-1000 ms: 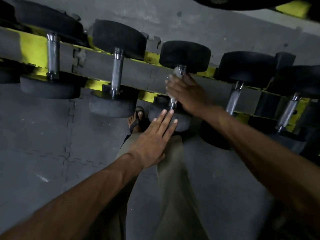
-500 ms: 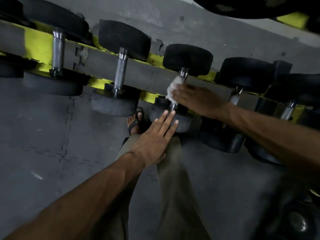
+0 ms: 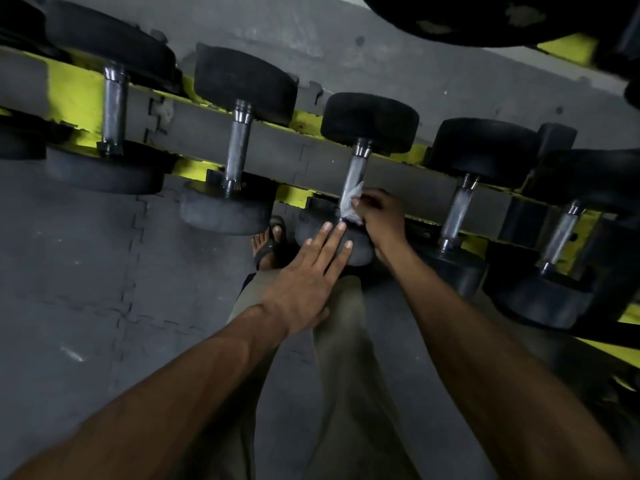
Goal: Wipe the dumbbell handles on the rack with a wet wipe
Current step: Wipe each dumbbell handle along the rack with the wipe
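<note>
Several black dumbbells with steel handles lie across a yellow and grey rack. The middle dumbbell's handle has a white wet wipe wrapped round its near end. My right hand grips the wipe against that handle, close to the near weight head. My left hand lies flat with straight fingers pressing on that same near head. Neighbouring handles stand bare: one to the left and one to the right.
Grey interlocking floor mats spread out to the left and below. My sandalled foot stands under the rack, with my trouser legs beneath my arms. A large black weight hangs at the top right on an upper shelf.
My right hand has slid the wipe down the middle handle, from near the far head to the near end. My left hand has stayed pressed on the near head.
</note>
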